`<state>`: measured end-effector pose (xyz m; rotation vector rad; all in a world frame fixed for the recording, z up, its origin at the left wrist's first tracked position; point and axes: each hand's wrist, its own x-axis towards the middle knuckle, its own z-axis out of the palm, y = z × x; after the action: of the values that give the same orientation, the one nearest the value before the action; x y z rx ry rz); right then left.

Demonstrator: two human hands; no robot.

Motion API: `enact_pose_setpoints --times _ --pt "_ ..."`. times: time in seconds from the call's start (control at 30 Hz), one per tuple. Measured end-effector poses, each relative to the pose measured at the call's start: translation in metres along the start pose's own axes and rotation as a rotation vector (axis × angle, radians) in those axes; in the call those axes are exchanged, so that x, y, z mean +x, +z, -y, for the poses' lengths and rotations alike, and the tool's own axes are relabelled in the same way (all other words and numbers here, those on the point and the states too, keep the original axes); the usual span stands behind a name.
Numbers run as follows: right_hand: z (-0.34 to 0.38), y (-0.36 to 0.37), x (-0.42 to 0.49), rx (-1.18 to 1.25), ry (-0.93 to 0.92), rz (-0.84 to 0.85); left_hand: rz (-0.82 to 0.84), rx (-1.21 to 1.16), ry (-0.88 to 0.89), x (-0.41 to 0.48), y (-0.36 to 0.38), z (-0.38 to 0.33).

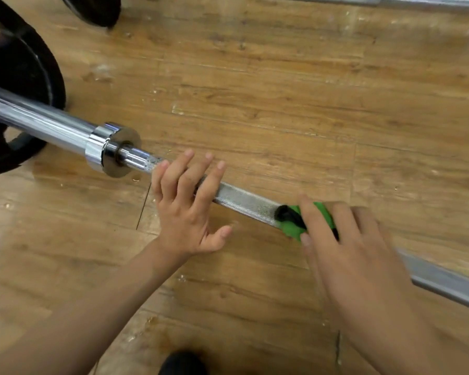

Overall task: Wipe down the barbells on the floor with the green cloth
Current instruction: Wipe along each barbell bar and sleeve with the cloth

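You are working on the long chrome steel barbell (244,200), which is lying diagonally across the brown wood-plank floor (282,90), its thick sleeve running up to the left past a round black weight plate (16,77). Your left hand (187,207) is lying spread, fingers straight, pressing down on the knurled shaft just beside the shiny collar (114,148). Your right hand (349,253), blurred, is curling round the soft green cloth (290,230), which is wrapping the shaft further right. The bar is looking heavy and stiff, likelier to roll than lift, so the flat hand is probably steadying it. The knurling is probably dragging at the limp cloth, so gripping it bunched around the shaft is suiting it. A second steel bar (431,0) is lying at the top edge, well apart
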<state>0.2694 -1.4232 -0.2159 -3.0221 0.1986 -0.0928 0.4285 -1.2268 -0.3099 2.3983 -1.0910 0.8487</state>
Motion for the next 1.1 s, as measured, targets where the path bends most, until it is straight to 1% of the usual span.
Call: enact_pose_setpoints --times 0.1,0.2,0.3,0.37,0.43,0.53,0.63,0.83,0.93,1.0,1.1 --pt "0.028 0.004 0.016 0.069 -0.091 0.015 0.006 0.005 0.015 -0.017 -0.007 0.001" --pt "0.023 0.004 0.000 0.078 -0.151 0.008 0.009 0.004 0.034 -0.030 -0.016 0.000" --pt "0.001 0.000 -0.045 0.017 -0.126 0.021 0.010 -0.025 0.024 -0.044 -0.024 -0.001" --pt "-0.004 -0.004 -0.059 0.013 -0.120 0.038 -0.008 -0.010 0.011 -0.050 -0.026 -0.003" --pt "0.010 -0.002 -0.052 0.029 -0.127 0.057 -0.016 -0.013 -0.003 -0.057 -0.030 -0.005" --pt "0.055 0.009 -0.020 0.118 -0.112 0.033 0.010 -0.018 -0.008 -0.062 -0.037 -0.006" --pt "0.071 0.013 -0.009 0.137 -0.190 0.033 0.091 -0.015 0.001 -0.067 -0.051 -0.005" --pt "0.013 -0.001 -0.066 0.097 -0.171 0.032 0.421 -0.056 -0.023 -0.060 -0.099 -0.015" --pt "0.039 0.002 -0.048 0.121 -0.105 0.047 0.580 -0.074 -0.010 -0.040 -0.124 -0.016" --pt "0.062 0.008 -0.028 0.167 -0.111 0.053 0.681 -0.106 -0.001 -0.018 -0.131 -0.012" --pt "0.064 0.008 -0.020 0.188 -0.159 0.082 0.734 -0.119 -0.041 0.019 -0.122 -0.005"
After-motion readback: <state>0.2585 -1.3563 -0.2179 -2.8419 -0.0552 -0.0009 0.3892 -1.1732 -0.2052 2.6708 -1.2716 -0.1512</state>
